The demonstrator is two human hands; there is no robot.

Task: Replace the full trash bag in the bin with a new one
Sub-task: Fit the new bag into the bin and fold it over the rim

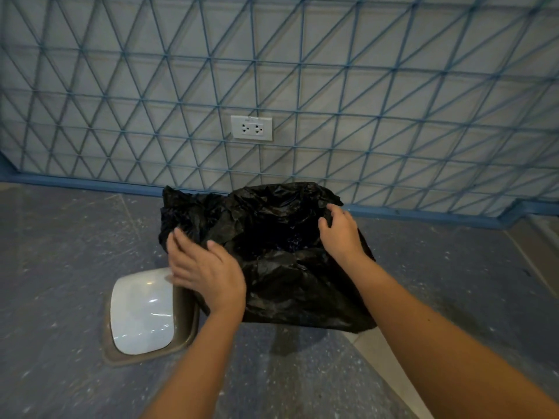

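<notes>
A black bag (281, 267) drapes over the bin by the wall's foot, hiding the bin. The left hand (205, 267) lies flat on the bag's left edge, fingers straight and spread. The right hand (340, 234) curls its fingers over the right edge, gripping plastic. A lid (142, 313) lies on the floor (60, 237), left of the bag.

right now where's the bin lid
In the head view the white bin lid lies on the floor at lower left, just left of the black trash bag and below the left hand.
</notes>
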